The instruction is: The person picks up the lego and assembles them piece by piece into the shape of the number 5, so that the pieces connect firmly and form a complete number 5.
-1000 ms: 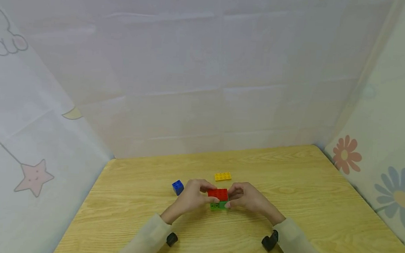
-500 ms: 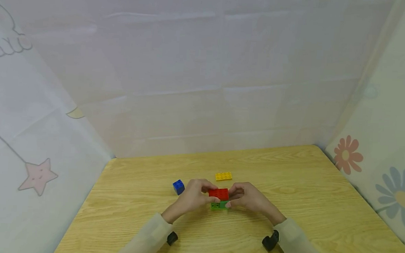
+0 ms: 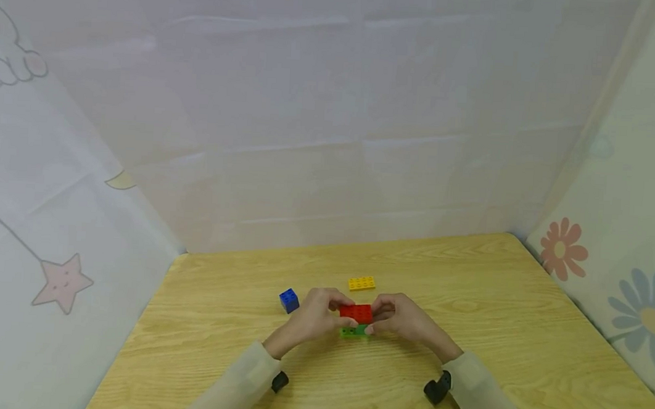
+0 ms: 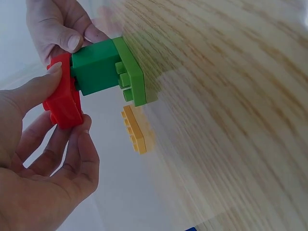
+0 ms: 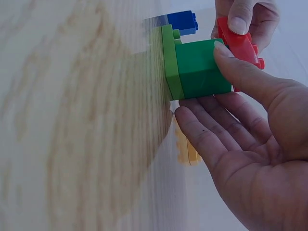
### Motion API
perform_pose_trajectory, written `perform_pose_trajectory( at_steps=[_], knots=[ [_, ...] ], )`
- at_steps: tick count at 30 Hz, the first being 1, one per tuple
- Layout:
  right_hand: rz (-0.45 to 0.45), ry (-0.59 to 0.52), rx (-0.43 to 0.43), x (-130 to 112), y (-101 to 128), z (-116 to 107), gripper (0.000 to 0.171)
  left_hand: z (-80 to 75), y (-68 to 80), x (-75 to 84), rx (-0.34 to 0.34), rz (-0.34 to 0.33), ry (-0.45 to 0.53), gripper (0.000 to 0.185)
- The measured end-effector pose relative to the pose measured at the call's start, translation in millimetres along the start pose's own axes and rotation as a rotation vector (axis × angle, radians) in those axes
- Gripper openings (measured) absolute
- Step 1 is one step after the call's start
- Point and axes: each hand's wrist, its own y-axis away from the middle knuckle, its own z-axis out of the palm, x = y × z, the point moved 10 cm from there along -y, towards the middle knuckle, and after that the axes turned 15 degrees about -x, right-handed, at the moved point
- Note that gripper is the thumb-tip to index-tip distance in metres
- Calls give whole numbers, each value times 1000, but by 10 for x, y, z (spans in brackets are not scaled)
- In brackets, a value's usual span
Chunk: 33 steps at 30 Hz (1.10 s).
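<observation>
My left hand (image 3: 315, 315) pinches a red toy brick (image 3: 357, 313) between thumb and fingers. That brick sits slightly tilted at the top of a dark green brick (image 4: 96, 67) and juts out past its left side. My right hand (image 3: 402, 319) grips the dark green brick, thumb on one face and fingers on the opposite one, as the right wrist view shows. Under it lies a light green studded plate (image 4: 132, 72) on the table, with a row of studs showing at the left.
Behind the stack lies a yellow studded plate (image 3: 361, 283) on the wooden table (image 3: 468, 286). A blue brick (image 3: 288, 301) stands left of the left hand. Pale printed cloth (image 3: 329, 167) hangs along the back and both sides.
The red brick has shifted slightly to the right over the dark green brick, the left hand moving with it. The right hand keeps its grip, and the loose pieces stay put.
</observation>
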Motion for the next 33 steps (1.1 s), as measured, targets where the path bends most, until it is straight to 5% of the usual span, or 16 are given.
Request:
perform_pose_trajectory(
  at_steps=[33],
  knots=[
    [11, 61, -22, -34, -6, 26, 30, 13, -51, 109, -46, 54, -59, 23]
  ],
)
